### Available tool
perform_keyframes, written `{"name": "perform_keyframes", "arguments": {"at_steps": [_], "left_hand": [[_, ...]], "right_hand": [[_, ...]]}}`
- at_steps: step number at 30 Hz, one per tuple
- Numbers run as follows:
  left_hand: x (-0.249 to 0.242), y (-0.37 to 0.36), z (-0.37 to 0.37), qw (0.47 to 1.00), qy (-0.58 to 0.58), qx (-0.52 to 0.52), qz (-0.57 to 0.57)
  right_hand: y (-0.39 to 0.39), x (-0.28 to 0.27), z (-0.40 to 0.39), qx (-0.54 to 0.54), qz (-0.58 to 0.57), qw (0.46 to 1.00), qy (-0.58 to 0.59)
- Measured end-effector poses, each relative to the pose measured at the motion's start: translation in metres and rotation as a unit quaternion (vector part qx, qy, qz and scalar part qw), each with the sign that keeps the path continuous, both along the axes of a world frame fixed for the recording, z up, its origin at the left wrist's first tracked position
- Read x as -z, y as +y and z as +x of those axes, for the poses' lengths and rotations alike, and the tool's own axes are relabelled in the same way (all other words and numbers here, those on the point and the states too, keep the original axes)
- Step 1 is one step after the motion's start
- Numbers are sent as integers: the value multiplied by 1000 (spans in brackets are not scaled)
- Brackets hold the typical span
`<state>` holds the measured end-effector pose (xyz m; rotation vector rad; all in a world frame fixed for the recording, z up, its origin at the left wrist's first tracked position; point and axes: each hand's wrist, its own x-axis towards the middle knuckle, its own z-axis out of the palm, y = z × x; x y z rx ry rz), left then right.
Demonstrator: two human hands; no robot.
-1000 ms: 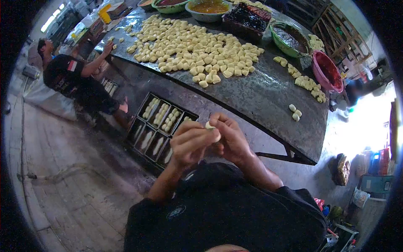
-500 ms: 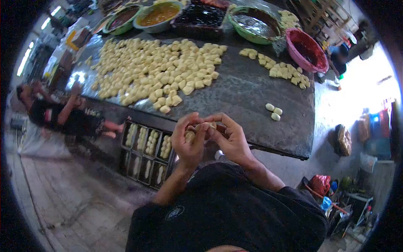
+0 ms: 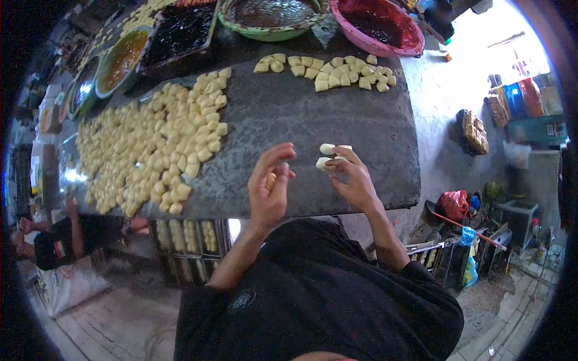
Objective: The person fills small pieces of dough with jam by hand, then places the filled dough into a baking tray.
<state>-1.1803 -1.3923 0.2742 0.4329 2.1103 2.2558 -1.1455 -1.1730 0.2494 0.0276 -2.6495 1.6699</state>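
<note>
My left hand (image 3: pixel 269 191) is raised over the table's front edge, fingers curled around a small dough piece (image 3: pixel 271 180) that shows partly in the palm. To its right, my right hand (image 3: pixel 355 183) is down at a small cluster of smooth, pale dough balls. Its fingertips and thumb close on the nearest dough ball (image 3: pixel 323 163). Another dough ball (image 3: pixel 327 148) lies just behind that one, and my fingers partly cover the rest of the cluster.
Many cut dough pieces (image 3: pixel 150 144) spread over the left of the dark table (image 3: pixel 283 120); a smaller group (image 3: pixel 343 73) lies at the back. Behind stand a pink basin (image 3: pixel 379 27), a green basin (image 3: pixel 274 21) and a dark-filled tray (image 3: pixel 177 36). Baking tins (image 3: pixel 186 240) sit below left.
My hands have moved apart; the right one has reached down to the dough balls, where more now show than the three before. The view has swung to the right.
</note>
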Motion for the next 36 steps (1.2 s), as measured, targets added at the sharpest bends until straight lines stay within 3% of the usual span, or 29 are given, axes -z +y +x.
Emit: {"name": "perform_keyframes", "arguments": {"at_steps": [1,4,6,7,8,12,14,15,18,20,22,25,27,29,31,32,33,34,35,36], "left_hand": [[2,8,-7,1000,-13,-20,19],[7,26,-18,999,-30,-20,11],[9,46,-16,998,-57,-6,21],[13,61,-15,998,-53,-13,21],[14,71,-17,998,-47,-21,20],[-7,76,-34,986,144,-71,-35],[-5,63,-44,935,319,-44,-148],[-12,54,-52,878,427,-24,-216],[-26,50,-61,860,469,24,-197],[-41,47,-71,888,434,48,-143],[-61,45,-77,915,386,76,-88],[-76,40,-78,900,416,124,-34],[-69,35,-84,880,453,142,-3],[-56,19,-88,933,319,152,-66],[-33,11,-116,961,255,103,-34],[-21,7,-130,971,224,79,-14],[1,-20,-148,952,237,10,-194],[14,-38,-156,875,227,-60,-423],[33,-52,-155,788,170,-128,-578],[43,-74,-156,744,141,-121,-642]], "right_hand": [[7,14,-3,7,66,998,23],[13,18,-5,-4,7,1000,-6],[0,3,-7,-24,-200,975,-93],[-10,-4,-6,-33,-336,935,-104],[-12,-2,-7,-14,-353,928,-114],[-23,-21,-26,34,-408,904,-122],[-31,-35,-32,32,-447,887,-116],[-31,-30,-32,5,-367,926,-91],[-26,-38,-40,-75,-188,978,55],[-29,-53,-46,-55,-354,933,-14],[-27,-60,-41,-51,-515,851,-93],[-39,-57,-32,-155,-743,634,-147],[-33,-44,-46,-245,-701,660,-117],[-30,-34,-67,-310,-636,706,-40],[-26,-42,-116,-321,-545,774,-32],[-28,-52,-158,-254,-493,832,-6],[-30,-61,-199,-181,-429,885,11],[-32,-71,-241,-109,-361,926,15],[-28,-73,-291,-53,-155,982,91],[-18,-57,-347,-61,-82,988,112]]}}
